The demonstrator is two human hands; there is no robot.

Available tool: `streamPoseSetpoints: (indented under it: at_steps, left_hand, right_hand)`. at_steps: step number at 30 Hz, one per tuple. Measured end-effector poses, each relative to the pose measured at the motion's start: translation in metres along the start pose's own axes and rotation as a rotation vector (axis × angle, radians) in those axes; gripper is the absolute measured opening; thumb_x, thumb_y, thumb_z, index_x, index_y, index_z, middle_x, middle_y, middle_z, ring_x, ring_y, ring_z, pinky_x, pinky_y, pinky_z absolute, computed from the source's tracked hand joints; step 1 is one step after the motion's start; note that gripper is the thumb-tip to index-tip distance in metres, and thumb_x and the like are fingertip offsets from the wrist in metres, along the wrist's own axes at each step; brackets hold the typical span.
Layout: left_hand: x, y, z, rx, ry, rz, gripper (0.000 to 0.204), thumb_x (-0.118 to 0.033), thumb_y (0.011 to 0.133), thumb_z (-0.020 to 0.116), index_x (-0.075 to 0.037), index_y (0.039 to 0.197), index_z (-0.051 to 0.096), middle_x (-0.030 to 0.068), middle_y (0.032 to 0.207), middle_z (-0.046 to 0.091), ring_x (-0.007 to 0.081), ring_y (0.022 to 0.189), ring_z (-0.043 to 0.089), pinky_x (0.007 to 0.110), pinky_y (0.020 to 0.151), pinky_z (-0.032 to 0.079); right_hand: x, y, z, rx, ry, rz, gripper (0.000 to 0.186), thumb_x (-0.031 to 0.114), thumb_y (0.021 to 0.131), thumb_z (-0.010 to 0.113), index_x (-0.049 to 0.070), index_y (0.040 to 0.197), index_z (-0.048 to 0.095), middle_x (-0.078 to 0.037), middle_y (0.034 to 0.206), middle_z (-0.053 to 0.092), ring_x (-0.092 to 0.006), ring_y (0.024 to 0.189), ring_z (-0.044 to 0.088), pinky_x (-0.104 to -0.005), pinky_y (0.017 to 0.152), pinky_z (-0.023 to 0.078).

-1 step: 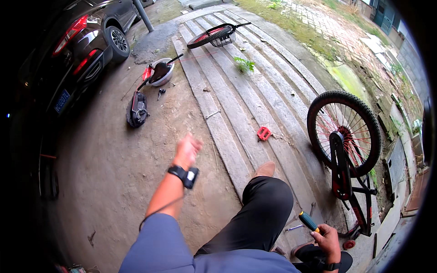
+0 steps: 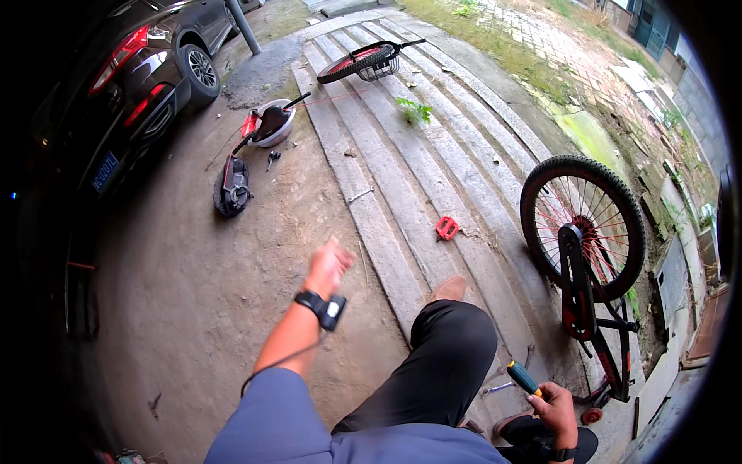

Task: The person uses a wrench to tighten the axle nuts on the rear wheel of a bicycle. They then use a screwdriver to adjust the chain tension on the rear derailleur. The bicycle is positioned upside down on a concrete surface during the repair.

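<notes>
My right hand [image 2: 559,411] is closed around a screwdriver [image 2: 525,379] with a dark green and yellow handle, beside my bent leg at the lower right. The handle points up and left; its shaft is hidden by the fingers. My left hand [image 2: 331,264] is raised over the bare ground at the middle, blurred by motion, with no object visible in it. To its right, a red pedal [image 2: 447,227] lies on the stone steps. A wrench [image 2: 361,194] rests farther off, and another wrench [image 2: 498,387] lies near the screwdriver.
A bicycle frame with its wheel [image 2: 583,228] stands at the right. Another wheel [image 2: 355,63] with a basket lies on the far steps. At left are a white basin [image 2: 280,138] holding a saddle, a black bag [image 2: 232,189] and a parked car [image 2: 147,69].
My left hand has shifted slightly right and toward me. My right hand keeps the screwdriver in about the same place.
</notes>
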State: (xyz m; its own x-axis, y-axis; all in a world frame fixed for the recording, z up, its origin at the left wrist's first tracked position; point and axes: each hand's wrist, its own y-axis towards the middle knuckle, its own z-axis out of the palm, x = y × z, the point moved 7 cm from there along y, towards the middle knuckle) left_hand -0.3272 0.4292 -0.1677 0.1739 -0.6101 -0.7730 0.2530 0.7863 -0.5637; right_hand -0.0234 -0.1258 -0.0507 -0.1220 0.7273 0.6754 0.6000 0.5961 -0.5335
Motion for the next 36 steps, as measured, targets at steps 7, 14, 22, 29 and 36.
streamPoseSetpoints:
  at_steps: [7, 14, 22, 29, 36]
  left_hand:
    - [0.141, -0.066, 0.023, 0.078, 0.187, -0.292, 0.043, -0.029, 0.102, 0.053, 0.001, 0.131, 0.042, 0.0218, 0.122, 0.059, 0.028, 0.094, 0.068, 0.035, 0.067, 0.058]
    - [0.141, -0.085, 0.027, 0.116, 0.288, -0.29, 0.046, -0.029, 0.102, 0.053, 0.001, 0.134, 0.041, 0.0226, 0.128, 0.058, 0.0266, 0.095, 0.068, 0.033, 0.069, 0.057]
    - [0.112, -0.088, 0.053, 0.175, 0.277, -0.189, 0.037, -0.028, 0.101, 0.055, -0.001, 0.124, 0.047, 0.0185, 0.119, 0.061, 0.0217, 0.088, 0.068, 0.031, 0.067, 0.056]
    - [0.029, -0.153, 0.147, 0.363, 0.297, 0.077, 0.033, -0.027, 0.102, 0.055, -0.002, 0.122, 0.052, 0.0124, 0.108, 0.065, 0.0167, 0.086, 0.066, 0.026, 0.068, 0.052]
    - [-0.015, -0.268, 0.241, 1.031, 0.334, 0.093, 0.053, -0.038, 0.1, 0.06, 0.0, 0.135, 0.046, 0.0121, 0.113, 0.066, 0.014, 0.087, 0.067, 0.023, 0.067, 0.052]
  right_hand:
    - [0.004, -0.009, -0.005, -0.073, 0.035, 0.066, 0.022, 0.01, 0.078, 0.079, -0.004, 0.092, 0.069, -0.004, 0.067, 0.062, -0.0094, 0.063, 0.056, -0.0279, 0.058, 0.046]
    - [0.0, -0.014, -0.002, -0.062, 0.089, 0.05, 0.021, 0.01, 0.079, 0.078, -0.003, 0.093, 0.069, -0.004, 0.065, 0.061, -0.0092, 0.059, 0.055, -0.0275, 0.055, 0.045]
    - [0.015, -0.019, -0.014, -0.129, 0.097, -0.018, 0.019, 0.009, 0.08, 0.077, -0.003, 0.092, 0.069, -0.002, 0.065, 0.059, -0.0079, 0.058, 0.053, -0.0258, 0.054, 0.044]
    - [0.058, -0.019, -0.037, -0.24, 0.058, -0.196, 0.02, 0.009, 0.078, 0.077, -0.002, 0.093, 0.068, -0.006, 0.067, 0.059, -0.0107, 0.061, 0.055, -0.027, 0.058, 0.044]
    - [0.202, -0.031, -0.046, -0.32, -0.288, -0.664, 0.027, 0.014, 0.078, 0.079, 0.003, 0.1, 0.07, -0.013, 0.08, 0.066, -0.0222, 0.07, 0.065, -0.0352, 0.064, 0.05]
